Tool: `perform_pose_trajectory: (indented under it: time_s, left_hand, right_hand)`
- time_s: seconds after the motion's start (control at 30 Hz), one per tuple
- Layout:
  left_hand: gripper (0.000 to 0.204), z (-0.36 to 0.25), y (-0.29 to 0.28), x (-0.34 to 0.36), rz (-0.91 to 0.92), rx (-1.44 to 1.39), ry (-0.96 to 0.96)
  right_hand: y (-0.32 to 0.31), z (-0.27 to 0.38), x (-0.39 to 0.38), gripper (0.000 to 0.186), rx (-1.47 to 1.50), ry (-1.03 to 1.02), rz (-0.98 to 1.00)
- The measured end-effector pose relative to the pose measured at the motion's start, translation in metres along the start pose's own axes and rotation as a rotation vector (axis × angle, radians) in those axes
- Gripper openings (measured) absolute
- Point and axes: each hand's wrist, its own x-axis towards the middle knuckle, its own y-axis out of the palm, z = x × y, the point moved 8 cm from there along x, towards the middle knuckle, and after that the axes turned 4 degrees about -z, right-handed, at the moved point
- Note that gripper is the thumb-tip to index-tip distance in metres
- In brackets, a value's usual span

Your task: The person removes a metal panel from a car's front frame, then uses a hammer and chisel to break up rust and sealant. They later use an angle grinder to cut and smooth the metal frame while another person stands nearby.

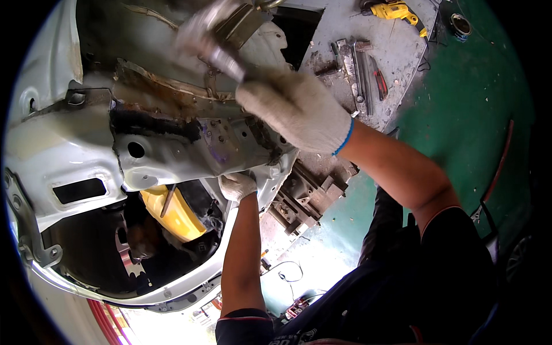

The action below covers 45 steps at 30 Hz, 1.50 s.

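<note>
Head view showed your left hand [238, 186], gloved, its fingers curled against the edge of the white car body panel [172, 152], just right of the yellow part [172, 213]. Your right hand [299, 109], fingers wrapped tight around a blurred hammer [215, 34], was above the rusty seam. Right of those fingers lay the counter [397, 52] with a yellow drill [394, 10].

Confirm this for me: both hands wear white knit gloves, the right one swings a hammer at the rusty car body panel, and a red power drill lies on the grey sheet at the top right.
One detail is off. The power drill on the grey sheet is yellow, not red, as the head view shows. The rest holds: both the left hand and right hand wear white knit gloves, and the right one swings a blurred hammer at the rusty car body panel.
</note>
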Motion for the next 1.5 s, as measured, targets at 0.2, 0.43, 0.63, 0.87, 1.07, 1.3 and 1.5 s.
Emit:
perform_pose_trajectory:
  time_s: [0.2,0.43,0.63,0.87,1.07,1.3,1.5]
  left_hand:
    - [0.059,0.005,0.002,0.002,0.019,0.035,-0.011]
    - [0.063,0.012,0.003,0.003,0.036,0.086,-0.058]
    - [0.067,0.0,-0.001,0.0,0.001,0.057,-0.02]
    - [0.067,-0.009,-0.003,0.001,0.022,-0.007,-0.04]
    - [0.06,0.003,-0.001,0.0,-0.006,0.054,-0.021]
    - [0.063,0.022,-0.004,-0.01,-0.48,0.317,0.005]
    - [0.066,0.018,0.01,0.001,0.092,0.052,-0.018]
  right_hand:
    - [0.018,-0.049,-0.012,0.058,-0.407,0.411,0.419]
    - [0.008,-0.014,0.005,0.055,-0.182,-0.043,0.168]
    - [0.006,-0.025,0.007,0.053,-0.184,0.2,0.138]
    - [0.005,-0.008,0.007,0.045,-0.242,0.04,0.132]
    - [0.017,-0.014,-0.003,0.053,-0.1,0.09,0.315]
    - [-0.063,-0.106,-0.089,0.049,-0.063,0.627,-0.089]
    - [-0.193,-0.231,-0.183,0.037,-1.005,0.959,-0.222]
